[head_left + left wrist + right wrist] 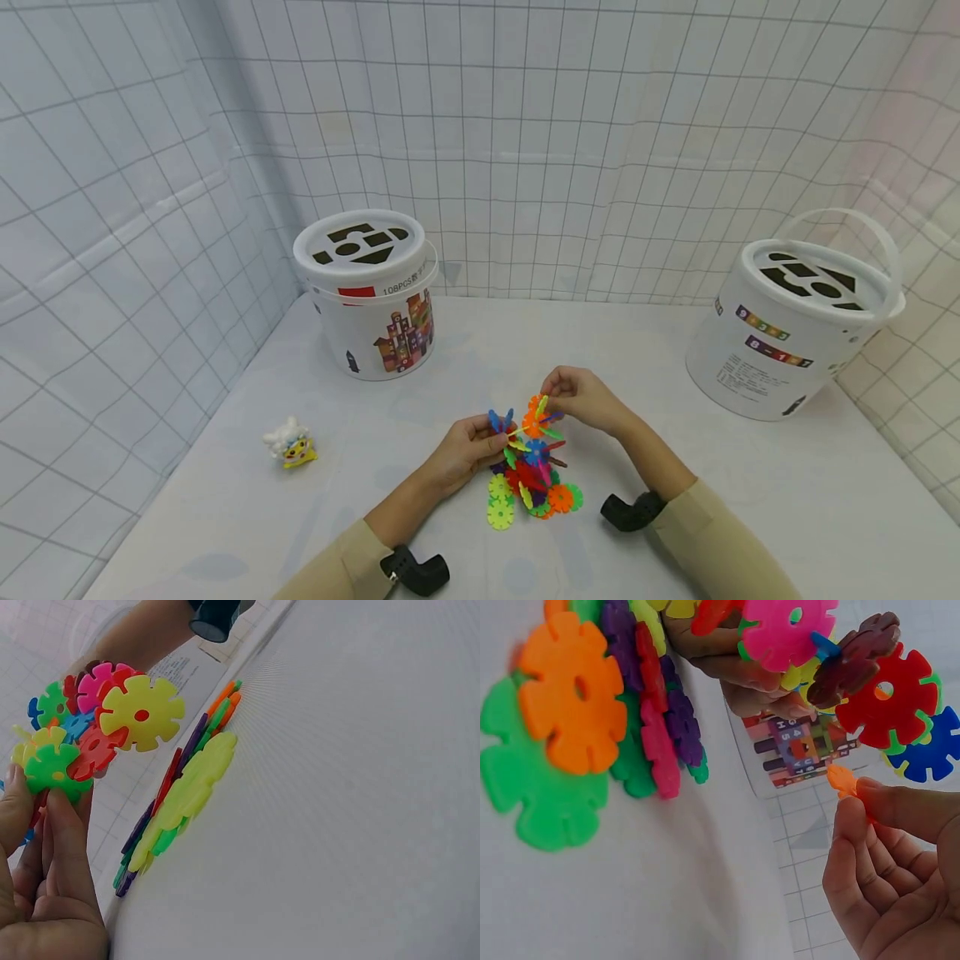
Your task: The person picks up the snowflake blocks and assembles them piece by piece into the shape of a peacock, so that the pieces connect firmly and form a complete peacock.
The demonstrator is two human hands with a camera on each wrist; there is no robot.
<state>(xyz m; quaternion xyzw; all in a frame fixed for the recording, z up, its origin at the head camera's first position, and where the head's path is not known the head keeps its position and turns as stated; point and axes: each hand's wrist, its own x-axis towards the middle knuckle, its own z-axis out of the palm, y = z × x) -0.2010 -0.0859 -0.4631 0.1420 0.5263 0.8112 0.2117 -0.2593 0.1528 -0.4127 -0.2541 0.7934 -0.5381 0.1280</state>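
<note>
My left hand [465, 450] grips a cluster of interlocked plastic snowflake discs [141, 716] in yellow, green, red, pink and blue. In the left wrist view its thumb and fingers pinch a green disc [52, 771] at the cluster's lower edge. On the other side, my right hand [900, 877] pinches an orange snowflake disc [841, 778] between thumb and forefinger, close beside the cluster. Most of that disc's face is turned away in the right wrist view. Below both hands, a pile of loose discs [500, 510] lies on the white table, several overlapping.
A white lidded bucket [367, 333] stands at the back left, another bucket [765, 367] with a raised handle at the back right. A small white-and-yellow toy figure [294, 446] sits on the table [360, 500] at left. Grid-patterned cloth [525, 167] hangs behind.
</note>
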